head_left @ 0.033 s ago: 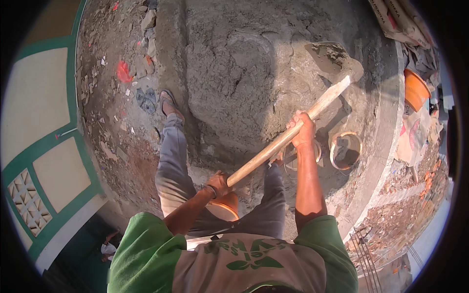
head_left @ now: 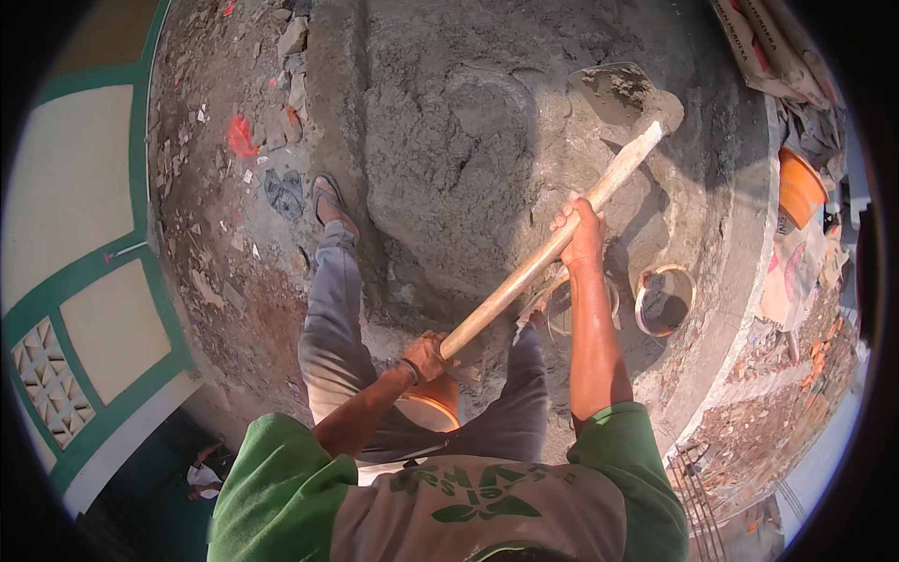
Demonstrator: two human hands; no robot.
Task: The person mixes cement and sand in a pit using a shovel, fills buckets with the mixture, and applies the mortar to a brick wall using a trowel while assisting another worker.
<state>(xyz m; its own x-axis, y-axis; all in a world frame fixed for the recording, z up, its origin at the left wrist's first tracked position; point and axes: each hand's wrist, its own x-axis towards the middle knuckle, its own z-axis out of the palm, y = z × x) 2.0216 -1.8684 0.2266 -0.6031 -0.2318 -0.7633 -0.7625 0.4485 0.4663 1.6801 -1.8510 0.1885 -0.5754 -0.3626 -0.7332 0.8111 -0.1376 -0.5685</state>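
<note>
A hoe with a long wooden handle [head_left: 510, 283] slants from my lap toward the upper right. My left hand [head_left: 427, 355], with a dark band at its wrist, is wrapped round the handle's near end. Farther up, my right hand [head_left: 582, 234] grips the shaft with its fingers closed. The broad blade [head_left: 609, 86], smeared with grey, is over the wet mortar [head_left: 449, 140] in front of me; whether it touches cannot be made out. An orange bucket [head_left: 433, 405] stands between my legs, partly hidden.
Two round-rimmed buckets stand right of my foot, one partly behind my forearm, the other [head_left: 692, 300] farther right. Another orange bucket [head_left: 799, 187] and paper sacks [head_left: 763, 51] lie along the right. Rubble [head_left: 220, 272] and a green-trimmed wall [head_left: 139, 178] are left; a person [head_left: 203, 478] is lower left.
The hoe and my right hand have shifted slightly away from me, and the blade is a little farther up and left. Both hands keep their hold.
</note>
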